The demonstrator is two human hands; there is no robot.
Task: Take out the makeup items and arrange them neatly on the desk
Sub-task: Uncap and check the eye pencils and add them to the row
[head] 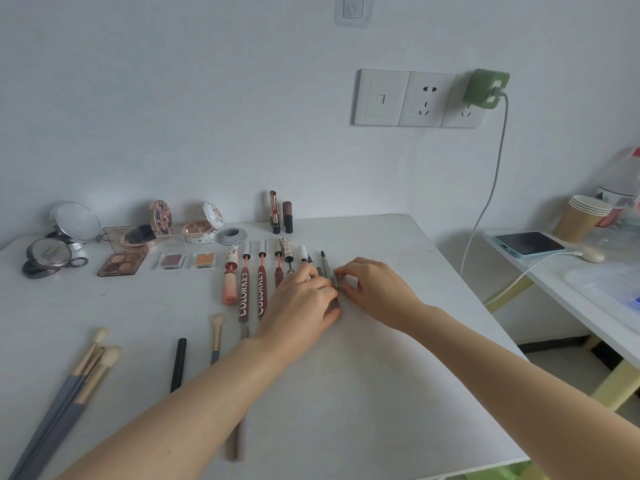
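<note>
1. Grey cap (336, 280), small and partly hidden, sits pinched between the right hand (375, 289) fingertips at the right end of the row of open lip glosses and liners (262, 289) on the desk (398, 358).
2. Left hand (300, 301) lies palm down just beside it, fingers curled over the liners' lower ends; what they grip I cannot tell.
3. Two lipsticks (281, 213) stand upright behind the row.
4. Palettes (123, 261), compacts and mirrors (74, 221) lie well to the left.
5. Brushes (88, 365) and a black pencil (178, 363) lie nearer, left.
6. Phone (528, 243) rests on the side table.
</note>
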